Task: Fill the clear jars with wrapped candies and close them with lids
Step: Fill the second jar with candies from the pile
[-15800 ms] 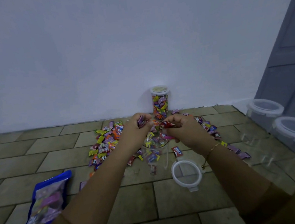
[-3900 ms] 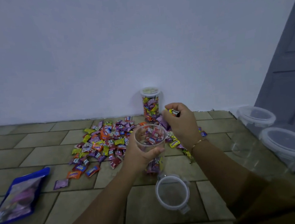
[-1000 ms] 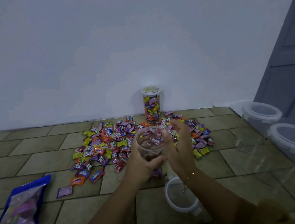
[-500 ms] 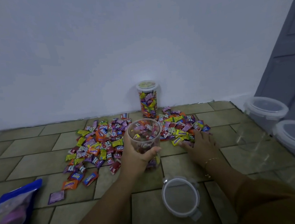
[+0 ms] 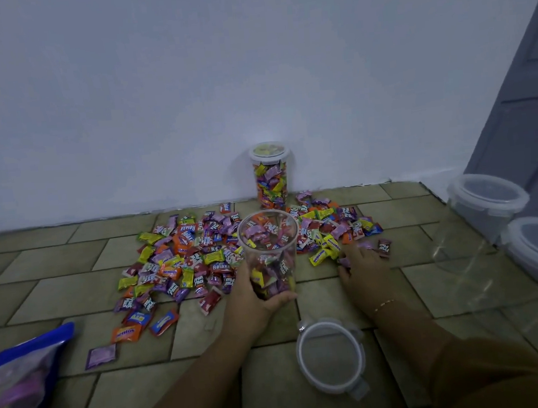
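left hand (image 5: pixel 248 298) wrapped round the lower part of the open jar (image 5: pixel 269 252), thumb across the near side of the glass, fingers curled behind it. jar upright, no lid on, partly filled with wrapped candies, more packed low down than near the rim. cannot tell whether resting on the tiled floor (image 5: pixel 73 286) or lifted just off it.

right hand (image 5: pixel 362 268) to the right of the open jar, palm down on the floor at the near edge of the candy pile (image 5: pixel 220 257). fingers bent over a few purple wrappers, gathering at them; too dim and small to tell whether anything is truly pinched or only touched. thin bracelet (image 5: pixel 383 304) at the wrist.

candy pile spread behind the open jar and to both sides of it, wider on the left, many colours. one stray purple candy (image 5: pixel 101 355) lying well to the left and nearer than the jar.

loose lid (image 5: pixel 331 357) flat on the floor, nearer than the open jar and slightly right, apart from both hands.

filled jar (image 5: pixel 270 174) standing behind the open jar against the white wall (image 5: pixel 185 81), lid on, full of candies.

two empty lidded jars (image 5: pixel 485 204) far to the right of the open jar, beside a grey door (image 5: pixel 531 89).

blue bag (image 5: pixel 20 385) lying far left and nearer than the open jar, at the frame edge.
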Motion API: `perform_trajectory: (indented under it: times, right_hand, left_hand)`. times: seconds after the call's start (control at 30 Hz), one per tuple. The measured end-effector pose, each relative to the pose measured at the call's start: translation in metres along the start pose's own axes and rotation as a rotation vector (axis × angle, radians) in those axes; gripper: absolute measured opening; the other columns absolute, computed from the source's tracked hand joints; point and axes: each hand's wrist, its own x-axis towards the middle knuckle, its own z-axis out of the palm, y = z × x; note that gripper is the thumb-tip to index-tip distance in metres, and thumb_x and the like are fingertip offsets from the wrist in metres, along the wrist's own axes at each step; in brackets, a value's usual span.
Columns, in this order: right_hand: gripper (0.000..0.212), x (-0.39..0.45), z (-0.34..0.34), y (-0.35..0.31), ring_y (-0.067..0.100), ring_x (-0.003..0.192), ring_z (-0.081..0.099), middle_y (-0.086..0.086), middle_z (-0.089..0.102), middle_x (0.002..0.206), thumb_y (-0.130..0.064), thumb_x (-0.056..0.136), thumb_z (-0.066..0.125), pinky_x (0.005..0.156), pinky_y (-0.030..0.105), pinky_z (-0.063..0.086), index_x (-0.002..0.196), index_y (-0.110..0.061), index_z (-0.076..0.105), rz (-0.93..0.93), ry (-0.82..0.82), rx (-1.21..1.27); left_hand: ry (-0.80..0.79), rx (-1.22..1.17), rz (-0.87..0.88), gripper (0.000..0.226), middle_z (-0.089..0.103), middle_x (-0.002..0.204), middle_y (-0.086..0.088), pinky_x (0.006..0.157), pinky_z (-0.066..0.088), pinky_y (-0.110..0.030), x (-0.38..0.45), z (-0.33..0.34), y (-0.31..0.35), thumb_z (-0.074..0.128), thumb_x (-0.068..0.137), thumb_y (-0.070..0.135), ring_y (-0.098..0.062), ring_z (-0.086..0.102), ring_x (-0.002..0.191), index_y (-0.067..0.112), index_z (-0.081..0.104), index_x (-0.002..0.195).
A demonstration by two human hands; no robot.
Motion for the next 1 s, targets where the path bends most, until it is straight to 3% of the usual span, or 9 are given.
perform_trajectory:
  times: [0.13, 0.23, 0.3, 0.37, 0.5, 0.7, 0.87, 1.0]
  right_hand:
    - [0.017, -0.001, -0.008, -0.004, 0.034, 0.083, 0.054, 0.018, 0.06, 0.089, 0.002, 0.08, 0.058, 0.066, 0.032, 0.038, 0.096, -0.001, 0.063, 0.046, 0.009, 0.129]
    - [0.01, -0.001, -0.02, -0.013, 0.023, 0.077, 0.05, 0.01, 0.054, 0.081, 0.001, 0.084, 0.057, 0.066, 0.025, 0.035, 0.093, -0.002, 0.059, 0.248, 0.025, 0.443]
    - [0.015, 0.0, -0.032, -0.027, 0.021, 0.072, 0.048, 0.006, 0.053, 0.073, 0.004, 0.082, 0.058, 0.06, 0.025, 0.038, 0.083, -0.01, 0.055, 0.352, 0.054, 0.697]
    - [0.025, 0.005, -0.046, -0.047, 0.019, 0.065, 0.048, 0.007, 0.054, 0.073, 0.005, 0.081, 0.059, 0.056, 0.024, 0.041, 0.076, -0.018, 0.052, 0.353, 0.095, 0.91]
    - [0.02, 0.016, -0.082, -0.096, 0.012, 0.05, 0.045, 0.006, 0.055, 0.072, 0.002, 0.085, 0.06, 0.042, 0.021, 0.039, 0.083, -0.015, 0.052, 0.329, 0.097, 1.26]
    - [0.019, 0.014, -0.096, -0.139, 0.012, 0.067, 0.053, 0.0, 0.057, 0.078, -0.007, 0.085, 0.066, 0.059, 0.02, 0.047, 0.087, -0.02, 0.052, 0.101, 0.148, 1.13]
    - [0.017, 0.01, -0.092, -0.151, 0.007, 0.063, 0.05, -0.005, 0.054, 0.078, -0.008, 0.086, 0.064, 0.058, 0.019, 0.047, 0.094, -0.016, 0.052, 0.102, 0.193, 1.104]
    - [0.016, 0.008, -0.09, -0.153, 0.006, 0.065, 0.052, -0.004, 0.055, 0.081, -0.008, 0.087, 0.063, 0.06, 0.025, 0.047, 0.092, -0.019, 0.052, 0.074, 0.206, 1.088]
  left_hand:
    - [-0.008, -0.009, -0.001, 0.09, 0.052, 0.125, 0.013, 0.083, 0.037, -0.007, -0.003, -0.001, 0.003, 0.086, 0.056, 0.042, -0.003, 0.051, 0.111, 0.029, 0.036, 0.131]
    - [-0.017, -0.021, -0.001, 0.085, 0.05, 0.12, 0.017, 0.079, 0.036, -0.001, -0.011, -0.001, 0.005, 0.087, 0.058, 0.038, -0.002, 0.05, 0.11, 0.036, 0.034, 0.124]
    - [-0.016, -0.036, -0.01, 0.088, 0.051, 0.123, 0.016, 0.082, 0.037, -0.004, -0.016, -0.002, 0.004, 0.088, 0.057, 0.039, -0.003, 0.05, 0.112, 0.033, 0.035, 0.128]
    - [-0.022, -0.049, -0.018, 0.095, 0.05, 0.128, 0.014, 0.088, 0.039, -0.011, -0.021, -0.004, 0.004, 0.088, 0.057, 0.04, -0.002, 0.05, 0.115, 0.029, 0.035, 0.134]
    - [-0.016, -0.016, -0.004, 0.099, 0.05, 0.133, 0.013, 0.097, 0.038, -0.017, -0.028, -0.007, 0.001, 0.087, 0.057, 0.043, -0.002, 0.048, 0.119, 0.027, 0.034, 0.139]
    - [-0.007, -0.011, -0.022, 0.094, 0.05, 0.123, 0.023, 0.093, 0.038, -0.017, -0.038, -0.009, 0.003, 0.085, 0.056, 0.049, 0.0, 0.048, 0.115, 0.033, 0.035, 0.134]
    - [0.001, 0.023, -0.03, 0.09, 0.042, 0.111, 0.029, 0.088, 0.034, -0.014, -0.039, -0.012, 0.006, 0.085, 0.06, 0.043, 0.002, 0.044, 0.11, 0.032, 0.033, 0.133]
    - [-0.006, 0.024, -0.04, 0.099, 0.045, 0.12, 0.023, 0.092, 0.036, -0.018, -0.038, -0.013, 0.006, 0.084, 0.059, 0.047, -0.001, 0.045, 0.113, 0.027, 0.031, 0.14]
